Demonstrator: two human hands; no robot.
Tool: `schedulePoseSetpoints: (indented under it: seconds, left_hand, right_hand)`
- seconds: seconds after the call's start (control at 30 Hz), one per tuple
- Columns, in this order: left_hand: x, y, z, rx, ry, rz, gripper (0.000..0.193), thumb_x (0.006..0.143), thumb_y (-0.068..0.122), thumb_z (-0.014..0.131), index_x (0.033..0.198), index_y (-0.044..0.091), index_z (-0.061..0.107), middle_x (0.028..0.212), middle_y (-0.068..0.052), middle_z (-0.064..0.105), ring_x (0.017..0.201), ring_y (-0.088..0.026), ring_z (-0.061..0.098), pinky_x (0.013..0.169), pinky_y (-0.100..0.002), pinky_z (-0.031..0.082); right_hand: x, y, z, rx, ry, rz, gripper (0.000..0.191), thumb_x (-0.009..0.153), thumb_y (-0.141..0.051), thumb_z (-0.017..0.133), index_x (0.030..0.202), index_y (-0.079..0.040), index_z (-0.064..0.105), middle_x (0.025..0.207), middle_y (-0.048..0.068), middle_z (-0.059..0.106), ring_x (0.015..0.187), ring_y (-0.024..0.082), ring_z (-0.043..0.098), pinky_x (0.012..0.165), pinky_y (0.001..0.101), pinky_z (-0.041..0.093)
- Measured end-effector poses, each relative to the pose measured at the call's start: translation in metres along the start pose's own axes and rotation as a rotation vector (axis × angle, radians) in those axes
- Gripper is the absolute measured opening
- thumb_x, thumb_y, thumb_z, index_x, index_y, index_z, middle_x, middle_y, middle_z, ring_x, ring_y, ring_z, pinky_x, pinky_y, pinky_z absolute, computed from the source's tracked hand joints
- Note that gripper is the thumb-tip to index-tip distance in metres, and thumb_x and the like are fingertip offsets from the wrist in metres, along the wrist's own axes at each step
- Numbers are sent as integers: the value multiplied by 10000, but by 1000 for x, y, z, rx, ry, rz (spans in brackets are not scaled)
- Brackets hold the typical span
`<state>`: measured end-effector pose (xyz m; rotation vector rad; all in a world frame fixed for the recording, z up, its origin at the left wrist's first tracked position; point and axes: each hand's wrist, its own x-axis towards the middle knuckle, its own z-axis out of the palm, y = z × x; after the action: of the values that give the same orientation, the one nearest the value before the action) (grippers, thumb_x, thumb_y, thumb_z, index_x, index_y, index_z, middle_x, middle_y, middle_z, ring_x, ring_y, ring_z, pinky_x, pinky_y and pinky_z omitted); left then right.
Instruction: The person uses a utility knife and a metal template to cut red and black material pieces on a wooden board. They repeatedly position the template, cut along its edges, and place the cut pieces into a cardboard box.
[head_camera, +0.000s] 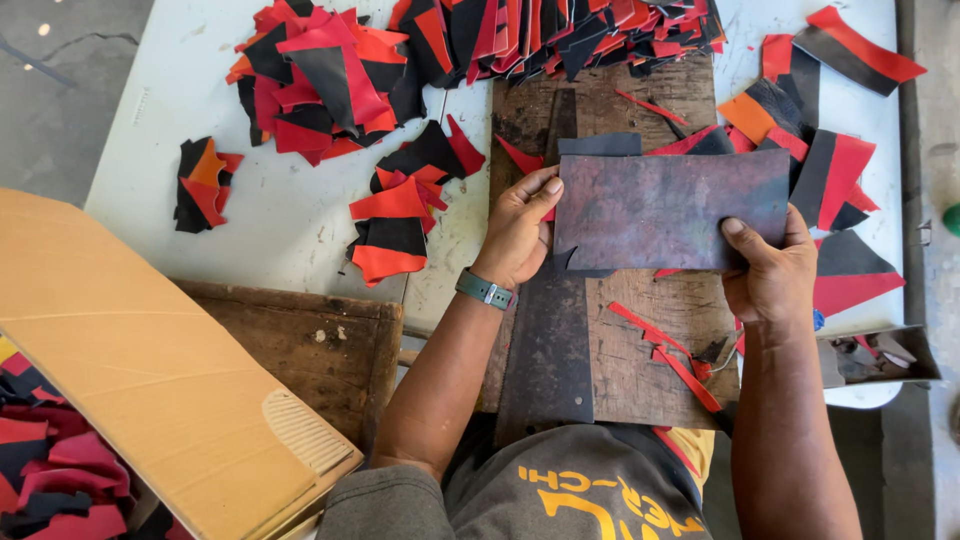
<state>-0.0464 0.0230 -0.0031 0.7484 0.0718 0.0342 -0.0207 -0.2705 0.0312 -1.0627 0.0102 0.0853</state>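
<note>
Scene is being lit brightly and evenly by daylight from above. White table (270, 215) is being pushed close to overexposure, no hard glare. Only soft, short shadows are being cast under the scrap piles (320, 80) and both forearms. Focus is being held sharp throughout; edges are being bent slightly by wide-angle distortion.
</note>
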Motion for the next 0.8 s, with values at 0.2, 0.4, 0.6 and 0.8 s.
schedulePoseSetpoints:
  seconds: [0.2, 0.4, 0.6, 0.8]
  left_hand:
    - [0, -4, -15, 10, 19, 2, 295, 1035, 166, 635, 1284, 10, 651, 1227, -104, 702, 1133, -194, 668, 971, -381, 580]
    - [3, -6, -30, 76, 50, 51, 261, 1040, 121, 647, 1270, 0, 673, 1187, -100, 717, 1107, -160, 661, 970, -314, 556]
    - [2, 1, -48, 231, 83, 194, 230, 1045, 122, 635, 1223, -9, 699, 1128, -96, 733, 1029, -145, 672, 949, -300, 561]
    - [-7, 9, -74, 166, 163, 203, 226, 1056, 122, 619, 1218, -17, 696, 1115, -69, 722, 1017, -128, 655, 945, -291, 545]
  right_hand:
    - [-5, 6, 10, 12, 17, 19, 336, 959, 107, 678, 1261, -22, 605, 1198, 104, 690, 1071, 203, 701, 979, 399, 612]
    - [-1, 15, 6, 10, -24, 8, 328, 991, 118, 681, 1282, -3, 593, 1227, 108, 682, 1100, 203, 689, 1019, 374, 595]
    - [-8, -48, -31, -618, 232, -193, 558, 926, -178, 783, 1357, -31, 461, 1173, 92, 612, 1080, 194, 653, 882, 362, 586]
    - [-126, -59, -44, -1098, -134, 264, 315, 1045, -216, 633, 1141, 80, 684, 928, 148, 745, 900, 240, 682, 791, 368, 529]
